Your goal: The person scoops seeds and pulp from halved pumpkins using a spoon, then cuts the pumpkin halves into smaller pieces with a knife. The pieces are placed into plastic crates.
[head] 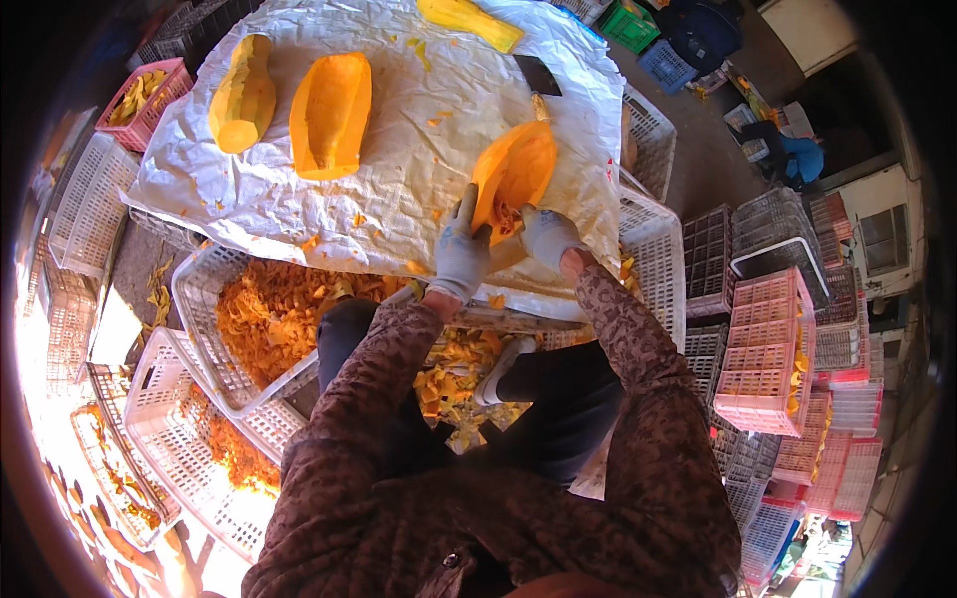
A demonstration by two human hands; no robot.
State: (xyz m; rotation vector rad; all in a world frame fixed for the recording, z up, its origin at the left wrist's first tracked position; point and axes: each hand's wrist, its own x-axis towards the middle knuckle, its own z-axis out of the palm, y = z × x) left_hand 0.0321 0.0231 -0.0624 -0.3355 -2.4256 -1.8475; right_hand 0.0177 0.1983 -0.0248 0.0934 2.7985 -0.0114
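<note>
A peeled, halved squash (523,161) lies cut side up near the right front of the sheet-covered table. My left hand (460,254), in a pale work glove, grips its near left side. At the near end of the cavity, my gloved right hand (552,235) has curled fingers against stringy pulp (505,215); whether it holds a tool is hidden. Just beyond the squash is a cleaver (538,77) with a wooden handle. A hollowed squash half (330,119) and a whole peeled squash (244,97) lie to the left. Another peeled squash piece (475,24) lies at the far edge.
A wrinkled white sheet (404,187) covers the table. By my left leg stands a white crate (202,299) of orange pulp. Peelings (456,381) lie between my legs. Stacked crates (762,351) line the right side. A person in blue (804,158) is farther off.
</note>
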